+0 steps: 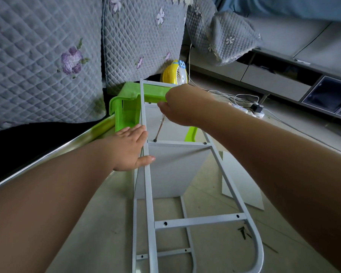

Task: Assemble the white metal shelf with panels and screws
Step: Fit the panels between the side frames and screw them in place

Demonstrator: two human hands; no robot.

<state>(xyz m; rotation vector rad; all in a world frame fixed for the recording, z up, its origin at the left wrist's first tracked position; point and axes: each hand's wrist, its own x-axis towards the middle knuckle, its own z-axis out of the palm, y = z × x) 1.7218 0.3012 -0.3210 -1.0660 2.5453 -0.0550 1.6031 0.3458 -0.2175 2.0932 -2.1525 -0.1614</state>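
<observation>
Head view: left hand [131, 148] braces white frame [149, 194], fingers together, thumb over the rail. Right hand [180, 107] grips screwdriver [159, 131], tip at screw [155, 140] on the far crossbar.

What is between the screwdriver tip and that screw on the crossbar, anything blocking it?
Nothing visible. The right hand holds the screwdriver, and its tip sits right at the screw on the crossbar. The left hand rests on the left rail, beside the tool's path, not in it.
</observation>
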